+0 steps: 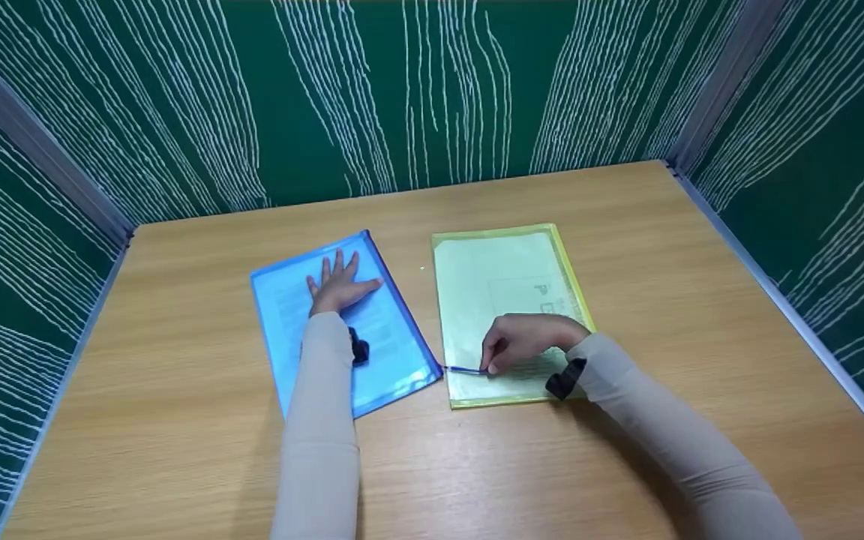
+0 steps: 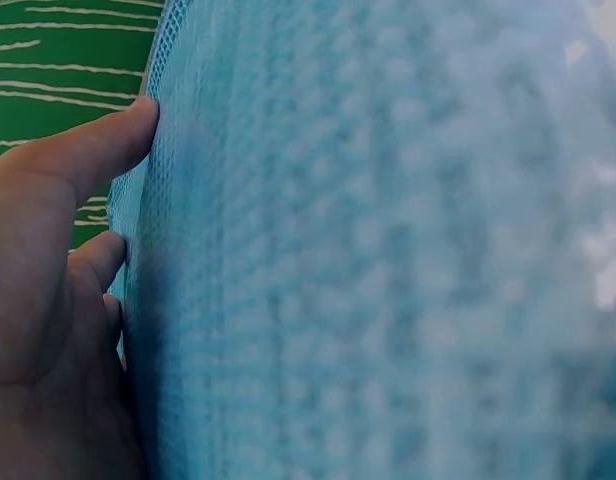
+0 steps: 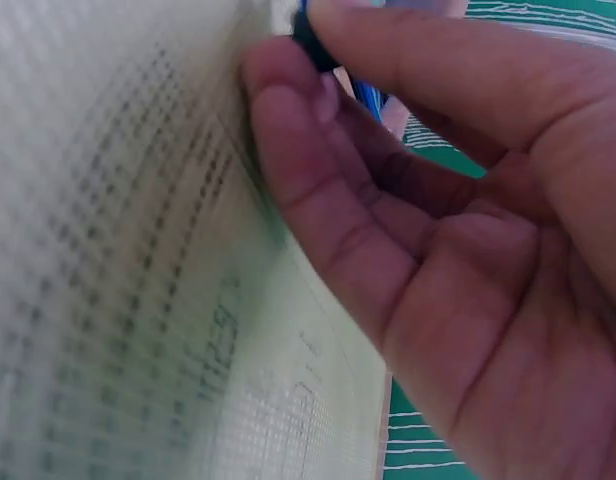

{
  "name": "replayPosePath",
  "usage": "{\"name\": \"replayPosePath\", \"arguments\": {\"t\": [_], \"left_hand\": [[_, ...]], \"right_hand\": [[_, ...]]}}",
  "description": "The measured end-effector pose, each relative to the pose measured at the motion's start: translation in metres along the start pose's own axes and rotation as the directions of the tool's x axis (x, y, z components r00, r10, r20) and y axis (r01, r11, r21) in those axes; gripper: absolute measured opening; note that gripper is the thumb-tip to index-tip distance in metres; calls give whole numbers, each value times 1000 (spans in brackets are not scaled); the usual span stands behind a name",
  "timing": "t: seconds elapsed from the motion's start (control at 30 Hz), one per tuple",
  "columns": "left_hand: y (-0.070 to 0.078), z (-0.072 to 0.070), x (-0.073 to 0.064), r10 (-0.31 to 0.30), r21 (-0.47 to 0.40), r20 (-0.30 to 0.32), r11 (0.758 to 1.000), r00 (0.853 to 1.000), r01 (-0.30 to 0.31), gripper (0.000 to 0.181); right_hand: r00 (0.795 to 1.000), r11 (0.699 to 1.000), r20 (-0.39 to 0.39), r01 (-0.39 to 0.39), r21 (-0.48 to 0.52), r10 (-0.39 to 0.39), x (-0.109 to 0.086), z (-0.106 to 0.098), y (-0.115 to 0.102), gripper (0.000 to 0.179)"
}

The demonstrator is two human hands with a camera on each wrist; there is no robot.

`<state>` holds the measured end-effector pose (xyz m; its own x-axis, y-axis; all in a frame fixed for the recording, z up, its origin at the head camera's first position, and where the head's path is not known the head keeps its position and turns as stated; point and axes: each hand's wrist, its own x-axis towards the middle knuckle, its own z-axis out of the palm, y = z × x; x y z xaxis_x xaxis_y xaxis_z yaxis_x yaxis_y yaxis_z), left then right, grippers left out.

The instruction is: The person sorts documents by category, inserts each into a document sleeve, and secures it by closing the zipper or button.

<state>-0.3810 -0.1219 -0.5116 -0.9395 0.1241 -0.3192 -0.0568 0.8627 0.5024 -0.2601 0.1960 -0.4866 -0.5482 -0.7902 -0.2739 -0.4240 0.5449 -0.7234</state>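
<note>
A blue mesh zip folder [image 1: 391,360] with papers inside lies tilted on the table, its dark blue zipper edge to the right. My left hand [image 1: 338,289] rests flat on it with fingers spread; in the left wrist view the fingers touch the blue mesh [image 2: 288,250]. At the folder's lower right corner, a thin blue zipper pull [image 1: 465,370] stretches out to the right. My right hand [image 1: 526,337] pinches its end between thumb and fingers, above a yellow zip folder [image 1: 473,300]. In the right wrist view a dark tip [image 3: 313,42] shows between those fingers.
The yellow folder holds a printed sheet and lies just right of the blue one. Wooden table [image 1: 177,360] surrounds both folders. Green panels [image 1: 469,90] with white lines stand at the back and both sides.
</note>
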Motion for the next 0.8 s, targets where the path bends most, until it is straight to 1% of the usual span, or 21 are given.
{"name": "replayPosePath", "arguments": {"t": [0.13,0.27,0.4,0.57,0.7,0.8], "left_hand": [[-3,-3,-2,5,-10,13,1000,1000,-5,88],[-4,-5,-2,25,-9,21,1000,999,-25,87],[-3,-5,-3,36,-11,18,999,999,-36,86],[-3,-4,-4,23,-12,9,1000,1000,-23,86],[-2,-5,-4,24,-5,13,1000,1000,-24,85],[-1,-6,-4,13,5,18,1000,1000,-13,84]], "right_hand": [[999,1000,37,25,-2,-25,-4,2,-1,12],[997,1000,73,24,6,-25,-5,3,-2,14],[997,1000,76,-7,-18,9,-3,3,-6,13],[996,996,72,-50,-74,55,-1,5,-12,11],[992,992,75,-95,-87,102,2,9,-18,7],[990,989,72,-117,-88,123,4,11,-20,4]]}}
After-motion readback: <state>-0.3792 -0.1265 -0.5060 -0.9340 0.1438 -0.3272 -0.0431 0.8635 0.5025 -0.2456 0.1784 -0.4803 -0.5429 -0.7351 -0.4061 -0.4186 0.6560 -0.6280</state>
